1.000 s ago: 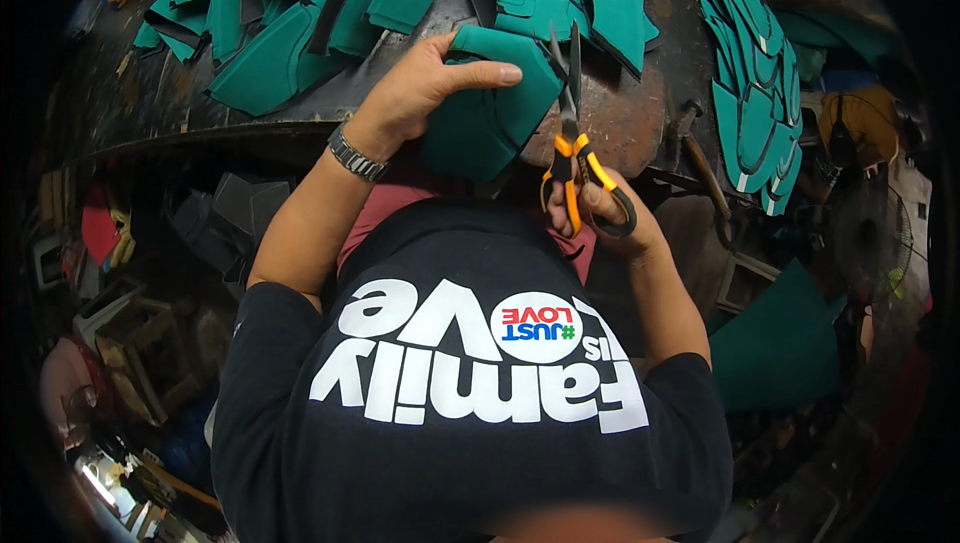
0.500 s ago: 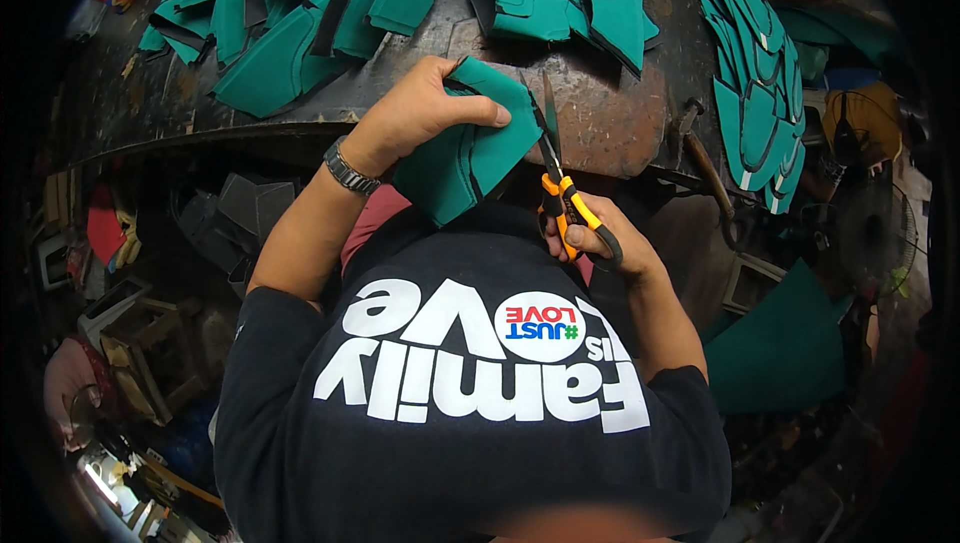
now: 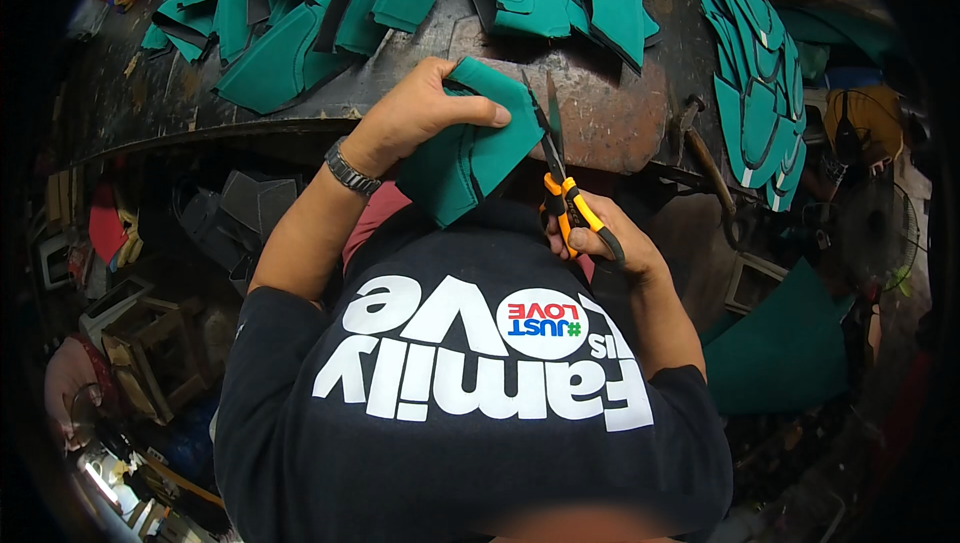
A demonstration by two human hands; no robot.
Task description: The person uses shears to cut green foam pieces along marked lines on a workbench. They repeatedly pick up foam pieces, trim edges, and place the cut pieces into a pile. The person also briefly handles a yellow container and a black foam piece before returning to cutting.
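My left hand [image 3: 440, 103] is closed on a green fabric piece [image 3: 455, 168] with black edging, its thumb lying flat on the top face. The piece hangs tilted over my lap, just off the table's front edge. My right hand [image 3: 606, 230] grips a pair of scissors [image 3: 567, 205] with orange-yellow and black handles. The blades point away from me and stand slightly apart. They are at the right edge of the green piece; whether the edge lies between them I cannot tell.
On the dark worn table [image 3: 620, 123] several green pieces [image 3: 300, 43] lie heaped at the left, with others [image 3: 520, 3] at the centre. Overlapping green pieces [image 3: 755, 93] cover the right side. A hammer [image 3: 705, 158] hangs at the front edge. A fan [image 3: 875, 228] stands far right.
The scissor blades are a little wider apart than before, the right one having swung slightly rightward. Both hands and the green piece have hardly moved.
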